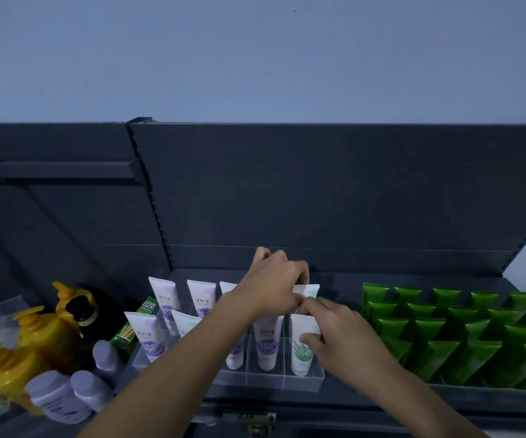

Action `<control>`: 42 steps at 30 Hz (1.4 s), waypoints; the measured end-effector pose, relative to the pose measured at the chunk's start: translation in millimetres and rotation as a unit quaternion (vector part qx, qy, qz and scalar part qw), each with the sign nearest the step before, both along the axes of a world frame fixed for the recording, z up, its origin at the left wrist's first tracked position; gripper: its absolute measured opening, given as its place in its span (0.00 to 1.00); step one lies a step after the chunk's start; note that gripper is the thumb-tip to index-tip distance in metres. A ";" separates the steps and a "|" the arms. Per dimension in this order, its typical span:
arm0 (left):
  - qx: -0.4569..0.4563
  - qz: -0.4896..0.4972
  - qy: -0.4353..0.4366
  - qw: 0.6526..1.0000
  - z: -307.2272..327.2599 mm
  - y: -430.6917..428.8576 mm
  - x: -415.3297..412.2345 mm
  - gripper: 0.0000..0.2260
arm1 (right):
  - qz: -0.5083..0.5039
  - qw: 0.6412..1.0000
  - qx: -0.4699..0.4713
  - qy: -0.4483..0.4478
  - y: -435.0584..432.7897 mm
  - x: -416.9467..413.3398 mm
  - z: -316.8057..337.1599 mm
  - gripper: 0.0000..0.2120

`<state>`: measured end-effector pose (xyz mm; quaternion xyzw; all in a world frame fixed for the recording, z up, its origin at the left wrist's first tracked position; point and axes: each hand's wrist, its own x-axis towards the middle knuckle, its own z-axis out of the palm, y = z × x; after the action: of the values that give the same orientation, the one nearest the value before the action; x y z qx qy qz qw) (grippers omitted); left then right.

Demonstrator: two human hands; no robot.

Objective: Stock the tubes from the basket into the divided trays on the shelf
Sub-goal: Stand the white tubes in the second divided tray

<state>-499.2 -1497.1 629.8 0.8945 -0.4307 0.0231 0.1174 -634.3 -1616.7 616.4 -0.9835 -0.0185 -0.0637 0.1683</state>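
With tubes standing in most visible slots of the tray (264, 383) on the shelf (381, 406), the left hand (271, 287) pinches the rear tube (312, 290) in its fingers (301, 271), the right hand (340, 339) grips the front tube (299, 355), and, judging by the unseen basket, remaining stock is unknown.

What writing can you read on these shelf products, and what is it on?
"美加净": on the purple-printed tubes.
The green box: print blurred, unreadable.
The lavender bottles: print blurred.
The green-printed tube in the right hand: brand blurred.
The shelf-edge label: too small to read.
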 end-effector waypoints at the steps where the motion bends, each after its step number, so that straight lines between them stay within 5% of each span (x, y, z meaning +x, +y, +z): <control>1: 0.000 -0.001 0.004 1.000 -0.8 1.0 -0.4 0.09 | -0.001 1.000 -0.003 -0.001 0.2 0.4 0.1 0.13; 10: -0.045 -0.010 0.035 0.998 6.1 16.7 -5.5 0.06 | -0.014 1.000 -0.010 -0.020 8.6 -0.8 9.3 0.14; 21: -0.132 0.051 -0.061 0.988 32.1 128.7 -11.8 0.05 | -0.018 0.994 -0.041 -0.104 50.0 3.3 35.5 0.12; 30: -0.127 0.079 -0.051 0.987 24.7 244.9 6.6 0.05 | 0.010 0.995 -0.037 -0.096 112.0 30.7 43.0 0.13; 42: -0.063 0.020 0.019 0.998 3.6 266.4 17.0 0.06 | 0.091 0.988 -0.097 -0.072 154.0 72.1 10.5 0.14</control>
<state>-482.2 -1230.7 633.4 0.8943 -0.4077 0.0355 0.1809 -562.2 -1462.7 626.8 -0.9823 -0.1261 -0.1166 0.0752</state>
